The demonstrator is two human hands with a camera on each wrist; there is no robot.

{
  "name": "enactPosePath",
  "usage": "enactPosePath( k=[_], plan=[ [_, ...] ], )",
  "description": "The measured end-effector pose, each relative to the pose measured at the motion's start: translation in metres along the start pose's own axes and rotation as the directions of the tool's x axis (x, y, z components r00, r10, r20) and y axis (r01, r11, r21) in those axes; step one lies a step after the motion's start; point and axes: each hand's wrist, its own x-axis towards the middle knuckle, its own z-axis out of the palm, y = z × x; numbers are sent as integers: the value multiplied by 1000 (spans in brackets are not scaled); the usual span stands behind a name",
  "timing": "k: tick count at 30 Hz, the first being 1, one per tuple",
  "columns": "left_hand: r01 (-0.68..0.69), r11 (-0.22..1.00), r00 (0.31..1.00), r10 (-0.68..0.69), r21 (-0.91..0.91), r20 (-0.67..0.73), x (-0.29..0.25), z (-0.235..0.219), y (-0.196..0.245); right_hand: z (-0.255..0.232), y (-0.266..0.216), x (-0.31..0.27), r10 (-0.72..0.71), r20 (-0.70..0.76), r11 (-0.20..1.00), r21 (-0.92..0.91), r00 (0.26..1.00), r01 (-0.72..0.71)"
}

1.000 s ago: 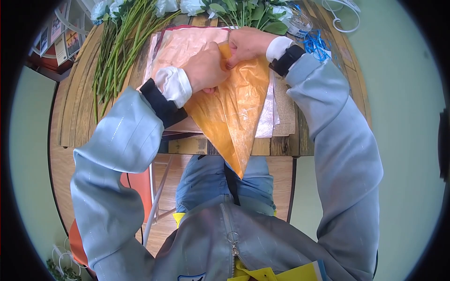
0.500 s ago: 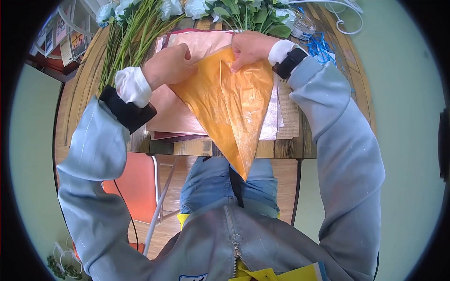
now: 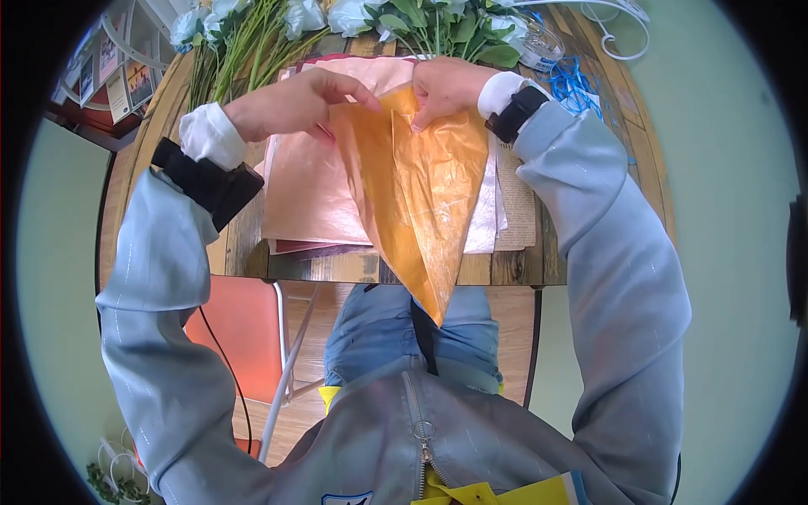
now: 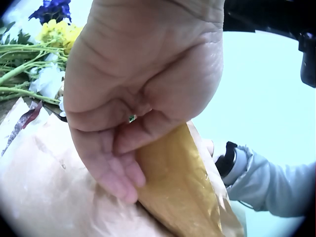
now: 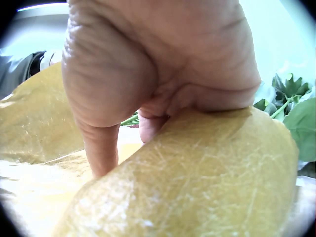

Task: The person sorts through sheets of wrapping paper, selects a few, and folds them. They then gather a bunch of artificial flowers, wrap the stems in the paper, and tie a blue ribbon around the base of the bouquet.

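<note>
A creased sheet of orange wrapping paper [image 3: 433, 194], shaped like a cone with its point toward the body, lies over a stack of papers and overhangs the table's front edge. My left hand [image 3: 290, 105] grips its upper left edge, which curls inward and stands up. In the left wrist view the thumb and fingers of the left hand [image 4: 143, 84] bend about the orange paper [image 4: 180, 182]. At the top right, my right hand [image 3: 450, 88] holds the paper's upper edge, thumb on the near face. The right wrist view has the orange paper [image 5: 197, 173] bulging beneath the hand.
Pale pink sheets [image 3: 307, 202] top the stack, with a printed newspaper-like sheet [image 3: 518, 202] at its right. Long green stems [image 3: 240, 63] and pale blue flowers [image 3: 349, 15] lie at the back. Blue ribbon [image 3: 576, 88] sits back right. An orange chair [image 3: 240, 337] stands below left.
My left hand left the middle of the cone for its left edge, then brought that edge up and inward. The right hand stays at the top right of the paper.
</note>
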Motion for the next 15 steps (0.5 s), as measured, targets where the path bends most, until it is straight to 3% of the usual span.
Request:
enactPosePath(
  k=[1,3,4,6,8,10,12,14,15],
  plan=[
    [-1,1000,1000,1,0,1,3,1,-4,-1,0,-1,3,1,1000,3,1000,-3],
    [-224,881,968,251,417,-11,8,4,-10,-1,-1,-1,4,2,1000,9,1000,-4],
    [-223,881,968,251,417,-11,10,6,-12,-1,-1,-1,0,0,1000,11,1000,0],
    [-269,705,910,409,657,-67,15,11,-13,-3,-3,-2,-1,-2,1000,11,1000,1],
    [-287,724,893,439,627,-99,20,15,-10,-7,-8,-1,90,94,996,-24,992,-88],
    [-306,742,875,466,596,-131,26,19,-5,-5,-5,0,75,86,997,-6,994,-74],
    [-397,633,798,596,665,-91,36,20,-2,0,2,2,59,78,998,13,995,-60],
    [-409,669,799,591,621,-111,42,23,0,9,15,8,-125,-18,992,-19,992,125],
    [-401,675,802,585,620,-118,44,26,1,10,17,9,-124,-17,992,-18,992,124]
  ],
)
